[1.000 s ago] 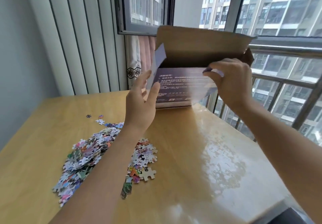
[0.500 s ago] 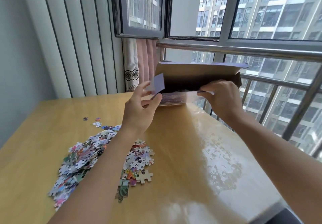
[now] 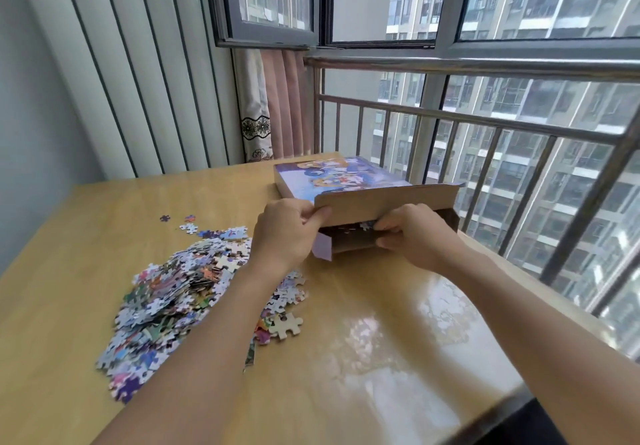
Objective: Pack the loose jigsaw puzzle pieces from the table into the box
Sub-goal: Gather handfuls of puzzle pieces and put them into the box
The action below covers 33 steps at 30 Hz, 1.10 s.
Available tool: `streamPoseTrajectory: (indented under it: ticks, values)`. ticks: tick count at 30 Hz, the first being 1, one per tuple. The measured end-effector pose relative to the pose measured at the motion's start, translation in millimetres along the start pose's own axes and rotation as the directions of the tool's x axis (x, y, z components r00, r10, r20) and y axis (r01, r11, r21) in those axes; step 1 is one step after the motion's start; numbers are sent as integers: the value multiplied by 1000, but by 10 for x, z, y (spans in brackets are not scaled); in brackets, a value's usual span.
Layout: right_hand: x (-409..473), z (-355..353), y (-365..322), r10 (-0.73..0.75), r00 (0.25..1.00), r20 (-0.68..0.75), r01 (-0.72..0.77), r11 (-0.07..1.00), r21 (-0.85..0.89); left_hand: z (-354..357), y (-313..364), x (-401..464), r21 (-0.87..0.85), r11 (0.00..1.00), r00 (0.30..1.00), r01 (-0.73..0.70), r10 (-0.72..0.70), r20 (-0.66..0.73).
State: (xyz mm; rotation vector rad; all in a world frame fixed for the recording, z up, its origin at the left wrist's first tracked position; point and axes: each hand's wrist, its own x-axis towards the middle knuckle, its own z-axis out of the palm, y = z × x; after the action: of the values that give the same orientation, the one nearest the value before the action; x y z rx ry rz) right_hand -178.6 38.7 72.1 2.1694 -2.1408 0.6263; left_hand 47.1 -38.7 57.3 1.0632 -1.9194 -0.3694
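The box [image 3: 341,176] has come down since a moment ago: it was held up in the air against the window with its open end tilted towards the camera, and it now lies flat on the counter [image 3: 381,358], picture side up, open end facing the person.

Nearest, the two forearms reach forward over the bare, glossy part of the counter. Left of them lies the heap of loose puzzle pieces [image 3: 166,299], spread out and overlapping, with one larger pale piece [image 3: 285,325] at its right edge and a few strays [image 3: 188,227] near its far end. None of the heap is in hand, so the packing proper looks hardly begun.

Beyond the heap, the left hand [image 3: 282,233] grips the left corner of the brown end flap [image 3: 388,204], fingers curled over its edge, apparently to hold it raised and the mouth clear. A small pale side tab [image 3: 322,247] juts out below that hand. The right hand [image 3: 414,237] is at the mouth, its fingers curled and seemingly pinching the lower edge; whether they hold a piece I cannot tell. A few pieces show just inside the opening [image 3: 365,226].

The box lies near the counter's far right edge, beside the railing [image 3: 485,122], probably set flat with its mouth towards the heap so pieces can be pushed or dropped in.
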Motion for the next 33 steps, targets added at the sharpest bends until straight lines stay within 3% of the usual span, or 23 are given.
streamPoseTrajectory:
  ticks: [5,7,9,12,14,16,20,24,28,33]
  values:
    - [-108,-97,-241,-89,996,3,89,994,71,183,68,-138,151,987,989,61,-79,122]
    - [-120,-168,-375,-119,992,-36,121,989,90,127,72,-92,121,991,977,60,-83,196]
    - [-125,-238,-543,-133,989,-72,141,981,134,-46,54,-35,42,995,929,88,-97,358]
    - [-118,-277,-858,-191,972,-138,225,929,294,-422,10,4,-22,990,874,136,-109,473]
    - [-38,-223,-1094,-263,954,-144,300,864,404,-690,-72,-12,-11,989,895,149,-130,426]
    - [126,-90,-1282,-290,955,-60,289,865,410,-929,-189,-64,-3,985,928,175,-164,333]
    - [626,406,-1582,-191,943,272,100,944,315,-1329,-573,-321,125,951,953,282,-292,79]
    - [1079,879,-1804,-95,893,440,-44,955,295,-1471,-1105,-740,182,902,917,392,-368,-152]
    - [1431,1220,-1944,-64,846,529,-185,895,405,-1507,-1502,-855,-58,870,840,490,-489,-235]
    - [1836,1588,-2331,-168,837,521,-108,882,458,-1467,-1696,-655,-234,835,790,498,-548,-275]
